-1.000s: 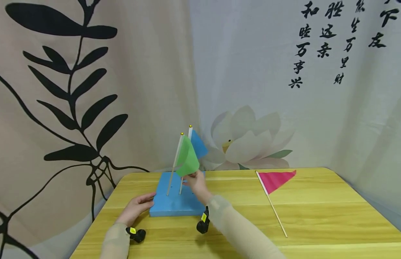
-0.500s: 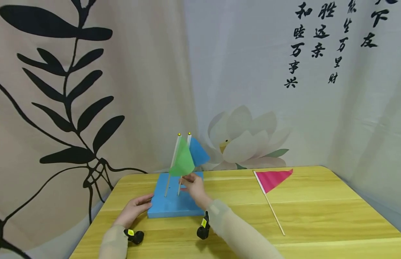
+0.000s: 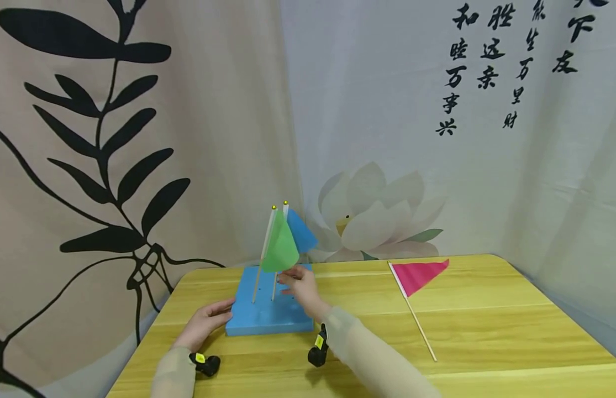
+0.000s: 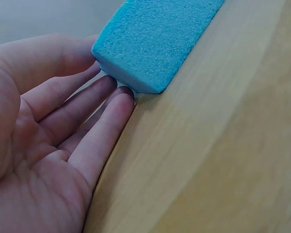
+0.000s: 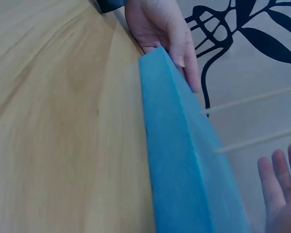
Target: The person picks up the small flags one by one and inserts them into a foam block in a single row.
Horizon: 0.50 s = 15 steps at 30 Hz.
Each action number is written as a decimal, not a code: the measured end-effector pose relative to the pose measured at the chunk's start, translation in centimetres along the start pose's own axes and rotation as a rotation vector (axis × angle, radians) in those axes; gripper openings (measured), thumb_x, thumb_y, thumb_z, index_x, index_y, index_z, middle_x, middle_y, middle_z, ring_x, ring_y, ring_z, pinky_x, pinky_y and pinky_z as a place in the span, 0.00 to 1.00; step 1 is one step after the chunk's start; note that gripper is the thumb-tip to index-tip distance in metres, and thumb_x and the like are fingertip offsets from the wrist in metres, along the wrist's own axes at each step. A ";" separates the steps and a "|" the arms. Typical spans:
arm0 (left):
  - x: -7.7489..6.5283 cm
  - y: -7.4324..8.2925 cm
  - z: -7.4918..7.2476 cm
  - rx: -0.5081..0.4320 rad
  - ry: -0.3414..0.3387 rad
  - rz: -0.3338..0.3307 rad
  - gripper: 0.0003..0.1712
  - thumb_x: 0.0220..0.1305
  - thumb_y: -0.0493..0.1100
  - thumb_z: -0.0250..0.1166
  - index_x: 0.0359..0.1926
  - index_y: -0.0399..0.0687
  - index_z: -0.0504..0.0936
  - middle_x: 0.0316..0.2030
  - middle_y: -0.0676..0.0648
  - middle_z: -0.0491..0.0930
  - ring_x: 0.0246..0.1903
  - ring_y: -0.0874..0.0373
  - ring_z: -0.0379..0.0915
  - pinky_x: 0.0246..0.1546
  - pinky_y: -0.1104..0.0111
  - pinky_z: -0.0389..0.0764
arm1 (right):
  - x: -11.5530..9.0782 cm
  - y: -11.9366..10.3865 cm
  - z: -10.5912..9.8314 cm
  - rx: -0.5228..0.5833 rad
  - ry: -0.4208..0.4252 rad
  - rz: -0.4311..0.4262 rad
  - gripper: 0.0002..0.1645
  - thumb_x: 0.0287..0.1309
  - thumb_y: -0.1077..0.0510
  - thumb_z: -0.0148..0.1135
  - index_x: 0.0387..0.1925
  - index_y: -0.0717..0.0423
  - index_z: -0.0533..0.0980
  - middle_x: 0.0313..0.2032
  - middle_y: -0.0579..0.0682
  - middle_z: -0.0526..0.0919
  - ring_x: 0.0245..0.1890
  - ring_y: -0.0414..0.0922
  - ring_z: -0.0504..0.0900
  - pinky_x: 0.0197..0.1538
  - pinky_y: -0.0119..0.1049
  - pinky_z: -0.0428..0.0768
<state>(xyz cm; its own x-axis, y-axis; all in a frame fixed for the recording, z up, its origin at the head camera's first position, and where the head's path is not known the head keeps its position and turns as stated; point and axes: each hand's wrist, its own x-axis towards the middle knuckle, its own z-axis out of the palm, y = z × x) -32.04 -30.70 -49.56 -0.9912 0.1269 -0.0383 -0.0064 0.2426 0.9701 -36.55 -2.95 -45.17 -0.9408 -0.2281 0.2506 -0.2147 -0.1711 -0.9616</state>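
Note:
A flat blue foam board (image 3: 268,323) lies on the table with two flags standing in it. The green flag (image 3: 279,246) stands on the left, leaning slightly; the blue flag (image 3: 301,232) is partly hidden behind it. My right hand (image 3: 304,288) pinches the blue flag's stick below the cloth, the lower fingers loosely extended. In the right wrist view several fingers (image 5: 281,174) show beside two sticks; thumb and index are outside that frame. My left hand (image 3: 202,325) touches the board's left edge with nearly straight fingers, its fingertips (image 4: 121,104) at the foam corner.
A pink triangular flag (image 3: 418,276) lies on the right side of the wooden table (image 3: 367,326). Behind the table hangs a curtain (image 3: 228,138) printed with black leaves, a lotus and characters. Each wrist carries a small black camera (image 3: 317,348).
The blue flag has come down lower beside the green one, and its top has swung slightly left. My right hand stays at its stick. My left hand keeps its place at the board.

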 end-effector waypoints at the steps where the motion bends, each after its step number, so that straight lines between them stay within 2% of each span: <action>1: 0.1 0.0 0.1 0.004 -0.002 0.003 0.33 0.66 0.45 0.65 0.68 0.38 0.68 0.67 0.36 0.64 0.66 0.41 0.59 0.62 0.54 0.70 | 0.0 -0.1 -0.4 -0.002 0.009 0.000 0.16 0.66 0.62 0.59 0.50 0.69 0.75 0.46 0.63 0.80 0.47 0.59 0.81 0.44 0.51 0.84; 4: 0.2 0.0 0.2 0.004 0.000 0.004 0.33 0.65 0.45 0.65 0.68 0.38 0.68 0.67 0.37 0.65 0.66 0.41 0.59 0.62 0.53 0.70 | -0.1 -0.6 -2.3 -0.006 0.035 0.008 0.15 0.65 0.64 0.59 0.50 0.71 0.74 0.44 0.62 0.81 0.44 0.59 0.82 0.43 0.52 0.84; 9: 0.0 0.1 0.5 0.019 0.002 0.008 0.33 0.66 0.45 0.65 0.68 0.38 0.68 0.67 0.36 0.65 0.66 0.40 0.60 0.61 0.53 0.71 | -0.8 -1.9 -6.7 -0.051 0.071 0.021 0.13 0.65 0.64 0.59 0.48 0.68 0.76 0.39 0.57 0.81 0.37 0.50 0.83 0.40 0.49 0.85; 15: -0.2 0.3 0.3 0.033 0.007 0.015 0.33 0.66 0.46 0.64 0.68 0.37 0.67 0.67 0.35 0.64 0.66 0.40 0.59 0.61 0.53 0.70 | -2.7 -3.4 -12.8 -0.122 0.128 0.065 0.11 0.64 0.62 0.61 0.47 0.62 0.78 0.39 0.56 0.81 0.40 0.57 0.81 0.38 0.46 0.86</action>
<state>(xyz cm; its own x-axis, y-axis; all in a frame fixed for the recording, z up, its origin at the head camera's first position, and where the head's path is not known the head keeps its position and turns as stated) -31.78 -30.39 -49.36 -0.9921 0.1238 -0.0215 0.0132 0.2728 0.9620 -36.65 10.48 -44.02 -0.9778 -0.1097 0.1786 -0.1751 -0.0404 -0.9837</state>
